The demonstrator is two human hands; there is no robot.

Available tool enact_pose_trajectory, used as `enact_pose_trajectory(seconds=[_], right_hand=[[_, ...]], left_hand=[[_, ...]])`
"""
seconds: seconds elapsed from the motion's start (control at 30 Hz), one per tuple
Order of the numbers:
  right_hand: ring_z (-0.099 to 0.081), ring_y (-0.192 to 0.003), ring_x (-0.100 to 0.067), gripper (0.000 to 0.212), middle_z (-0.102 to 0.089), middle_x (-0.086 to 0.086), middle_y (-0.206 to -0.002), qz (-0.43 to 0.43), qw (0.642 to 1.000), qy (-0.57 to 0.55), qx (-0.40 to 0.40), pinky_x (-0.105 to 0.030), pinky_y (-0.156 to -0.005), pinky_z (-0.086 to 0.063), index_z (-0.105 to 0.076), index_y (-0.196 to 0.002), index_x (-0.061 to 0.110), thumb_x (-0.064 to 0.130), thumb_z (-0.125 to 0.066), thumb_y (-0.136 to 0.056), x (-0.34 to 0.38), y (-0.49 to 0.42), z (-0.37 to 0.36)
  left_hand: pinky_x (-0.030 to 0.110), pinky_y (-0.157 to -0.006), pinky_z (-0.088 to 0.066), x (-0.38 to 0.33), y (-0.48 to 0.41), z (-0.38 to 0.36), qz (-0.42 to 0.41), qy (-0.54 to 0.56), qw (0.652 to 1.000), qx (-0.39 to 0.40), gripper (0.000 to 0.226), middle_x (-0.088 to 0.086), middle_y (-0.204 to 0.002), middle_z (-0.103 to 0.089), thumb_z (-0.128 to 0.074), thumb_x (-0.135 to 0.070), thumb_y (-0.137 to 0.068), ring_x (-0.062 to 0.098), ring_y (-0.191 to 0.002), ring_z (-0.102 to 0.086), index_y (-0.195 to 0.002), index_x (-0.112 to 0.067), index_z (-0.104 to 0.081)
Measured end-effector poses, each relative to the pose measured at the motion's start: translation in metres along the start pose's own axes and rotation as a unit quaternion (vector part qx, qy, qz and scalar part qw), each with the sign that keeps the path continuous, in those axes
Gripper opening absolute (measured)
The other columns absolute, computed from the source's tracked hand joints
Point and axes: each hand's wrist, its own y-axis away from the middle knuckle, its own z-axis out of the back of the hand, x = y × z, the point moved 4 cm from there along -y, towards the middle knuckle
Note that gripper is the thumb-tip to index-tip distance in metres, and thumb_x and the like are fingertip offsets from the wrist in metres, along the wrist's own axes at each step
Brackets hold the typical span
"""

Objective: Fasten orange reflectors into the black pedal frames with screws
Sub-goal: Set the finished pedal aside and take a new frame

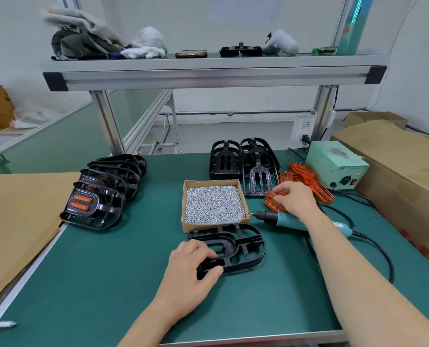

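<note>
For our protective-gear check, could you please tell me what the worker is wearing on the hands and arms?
Nothing is worn: the left hand and right hand are ungloved, with no ring, watch or bracelet visible. Both forearms are bare, with no sleeve in view.

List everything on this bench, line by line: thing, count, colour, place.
screw box: one, cardboard, silver screws inside, centre
pedal frame: one, black, in front of screw box
orange reflector: one, orange, right of screw box
loose reflectors: pile, orange, rear right
electric screwdriver: one, teal and black, lying right of screw box
finished pedals: several overlapping, black with orange, left
empty frames: two stacks, black, rear centre
power unit: one, pale green, rear right
left hand: one, grips the pedal frame
right hand: one, pinches the orange reflector
</note>
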Motion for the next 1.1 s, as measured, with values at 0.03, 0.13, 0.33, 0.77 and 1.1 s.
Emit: enact_pose_trajectory(seconds=[0.03, 0.13, 0.33, 0.77, 1.1], right_hand=[[-0.063, -0.096, -0.017, 0.019, -0.071, -0.004, -0.121, -0.002, 1.0, -0.011, -0.003, -0.029, -0.084, -0.048, -0.076, -0.112, 0.017, 0.017, -0.069, -0.094, -0.002, -0.001, 0.0], [-0.064, -0.085, -0.022, 0.024, -0.073, -0.008, -0.118, -0.005, 0.999, -0.026, -0.031, -0.031, -0.082, -0.048, -0.077, -0.107, 0.006, 0.017, -0.057, -0.101, -0.006, -0.003, 0.001], [-0.061, -0.117, -0.027, 0.031, -0.069, -0.007, -0.126, -0.011, 0.984, -0.088, -0.153, -0.038, -0.108, -0.045, -0.073, -0.12, 0.013, 0.003, -0.054, -0.098, -0.011, 0.002, 0.014], [-0.07, -0.097, -0.022, 0.025, -0.071, -0.016, -0.109, -0.028, 0.814, -0.579, -0.029, -0.031, -0.084, -0.059, -0.067, -0.109, 0.004, -0.012, -0.052, -0.097, 0.061, 0.065, -0.01], [-0.069, -0.08, -0.009, 0.021, -0.073, -0.01, -0.098, -0.033, 0.792, -0.608, 0.044, -0.017, -0.068, -0.055, -0.071, -0.102, 0.003, -0.01, -0.054, -0.097, 0.087, 0.115, -0.039]], left_hand=[[0.027, -0.098, -0.035, 0.0, 0.0, 0.0, 0.0, 0.001, 1.0, 0.0, 0.031, -0.028, -0.102, -0.051, -0.054, -0.055, -0.083, 0.0, -0.105, -0.046, -0.099, -0.032, -0.068], [0.028, -0.098, -0.036, -0.001, 0.0, 0.0, 0.003, 0.002, 1.0, 0.003, 0.03, -0.027, -0.102, -0.051, -0.054, -0.055, -0.084, 0.002, -0.105, -0.047, -0.099, -0.032, -0.068], [0.029, -0.097, -0.038, -0.002, 0.0, 0.002, 0.003, 0.001, 1.0, 0.005, 0.029, -0.027, -0.1, -0.052, -0.054, -0.054, -0.084, 0.002, -0.104, -0.048, -0.098, -0.032, -0.068], [0.011, -0.085, -0.04, -0.012, -0.007, 0.017, 0.047, 0.057, 0.99, -0.116, 0.012, -0.024, -0.092, -0.065, -0.073, -0.016, -0.087, 0.004, -0.101, -0.056, -0.092, -0.028, -0.072], [0.022, -0.071, -0.055, -0.021, -0.038, 0.022, 0.226, 0.435, 0.867, -0.093, 0.012, 0.007, -0.091, -0.076, -0.063, -0.012, -0.095, 0.018, -0.084, -0.073, -0.103, -0.015, -0.072]])
